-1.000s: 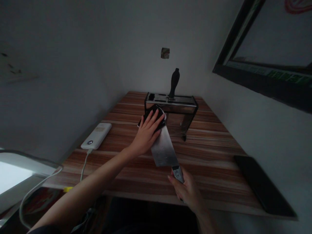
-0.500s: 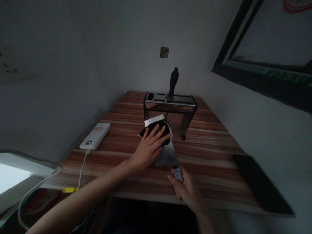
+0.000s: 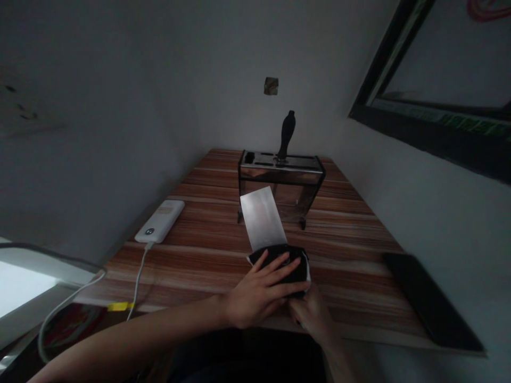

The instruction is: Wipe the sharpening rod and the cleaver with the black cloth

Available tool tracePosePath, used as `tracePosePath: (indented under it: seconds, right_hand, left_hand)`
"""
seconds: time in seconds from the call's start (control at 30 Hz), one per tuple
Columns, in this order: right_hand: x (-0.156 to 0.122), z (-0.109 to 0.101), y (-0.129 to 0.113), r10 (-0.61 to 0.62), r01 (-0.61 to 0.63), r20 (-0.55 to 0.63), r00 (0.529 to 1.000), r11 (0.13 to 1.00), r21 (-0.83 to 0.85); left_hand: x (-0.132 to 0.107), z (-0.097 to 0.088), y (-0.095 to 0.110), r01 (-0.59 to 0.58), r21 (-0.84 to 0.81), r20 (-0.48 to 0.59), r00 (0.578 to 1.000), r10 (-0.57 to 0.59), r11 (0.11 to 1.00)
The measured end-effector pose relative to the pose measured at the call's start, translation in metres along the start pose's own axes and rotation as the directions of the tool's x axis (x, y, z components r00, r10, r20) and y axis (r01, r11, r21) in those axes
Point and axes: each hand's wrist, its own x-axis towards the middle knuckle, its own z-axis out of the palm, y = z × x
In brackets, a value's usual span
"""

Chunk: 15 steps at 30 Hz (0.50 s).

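A cleaver (image 3: 264, 219) points away from me, its broad steel blade bare toward the far end. My right hand (image 3: 313, 314) is wrapped round its handle, which the cloth and my fingers hide. Over the handle end of the blade lies a black cloth (image 3: 293, 255) with a white edge. My left hand (image 3: 265, 290) holds this cloth down with its fingers spread across the top; its thumb is hidden. Just past the blade tip stands a knife block (image 3: 283, 183) with clear sides and a slotted metal top, a black handle (image 3: 286, 133) rising from it.
On the left of the wood-grain table (image 3: 199, 213) lies a white power bank (image 3: 160, 221) with a white cable (image 3: 138, 276) running off the front edge. A black phone-like slab (image 3: 433, 300) rests at the right edge. Walls close in the table's far end.
My left hand has drawn the black cloth back along the blade, from near the tip to the handle, baring most of the blade. My right hand stays round the handle.
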Motion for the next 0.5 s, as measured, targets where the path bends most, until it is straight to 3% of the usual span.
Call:
tracePosePath:
  seconds: [0.5]
  right_hand:
    - [0.002, 0.0016, -0.0054, -0.038, 0.038, 0.051, 0.998, 0.999, 0.0]
  left_hand:
    - [0.0034, -0.0014, -0.0044, 0.026, 0.009, 0.022, 0.999, -0.026, 1.0]
